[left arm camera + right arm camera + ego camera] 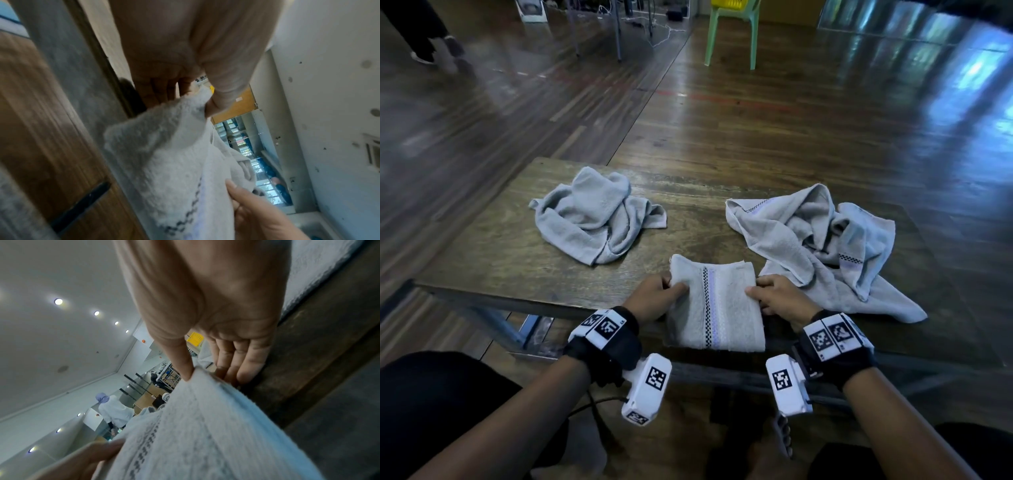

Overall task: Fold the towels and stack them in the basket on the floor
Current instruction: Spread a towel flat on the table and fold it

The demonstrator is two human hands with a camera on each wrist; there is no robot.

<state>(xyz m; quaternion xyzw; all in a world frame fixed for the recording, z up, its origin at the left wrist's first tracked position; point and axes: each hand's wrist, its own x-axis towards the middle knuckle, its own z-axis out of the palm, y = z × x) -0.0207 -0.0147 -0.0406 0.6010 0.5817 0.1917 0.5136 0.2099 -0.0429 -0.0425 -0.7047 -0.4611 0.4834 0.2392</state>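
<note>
Hands, left point(658, 297) and right point(780, 298), each pinching (thumb over) the folded towel's point(717, 310) sides.

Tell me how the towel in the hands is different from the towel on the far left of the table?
The towel in the hands is folded into a neat flat rectangle; the left towel is a crumpled heap. The folded towel shows a checkered stripe; the left towel shows none. The left hand and right hand pinch the folded towel's sides; nothing touches the left towel. Both are pale grey.
</note>
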